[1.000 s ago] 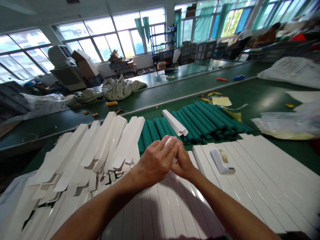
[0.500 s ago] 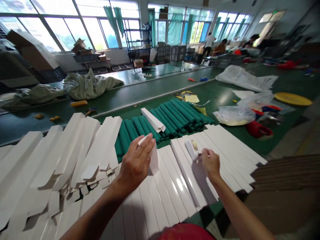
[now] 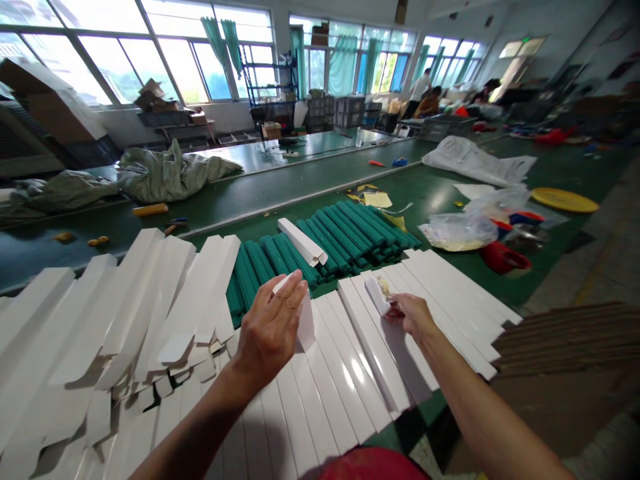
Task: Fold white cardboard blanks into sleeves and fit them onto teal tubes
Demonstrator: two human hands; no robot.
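My left hand (image 3: 275, 323) is closed around a narrow white cardboard box (image 3: 306, 327), fingers pressed along its near upper end. The box stands tilted above a row of flat-lying white boxes (image 3: 345, 373). On that row, to the right, rests a white tape dispenser (image 3: 376, 297) with a small roll of tape (image 3: 384, 285). My right hand (image 3: 413, 313) pinches at the dispenser's near right end, where the tape comes off; the strip itself is too thin to see clearly. Behind the boxes lie bundled dark green ribbed rods (image 3: 345, 230), with one white box (image 3: 303, 241) on top.
Unfolded white cartons (image 3: 135, 300) pile up on the left. Plastic bags (image 3: 460, 230) and a red cup-like item (image 3: 505, 259) lie at the right. Stacked brown cardboard (image 3: 565, 360) stands at the lower right. Further back are a grey-green sack (image 3: 170, 173) and a yellow disc (image 3: 565, 199).
My right hand has moved left, from just off the dispenser's end to touching it. The left hand holds its box in the same place. The whole view has shifted slightly.
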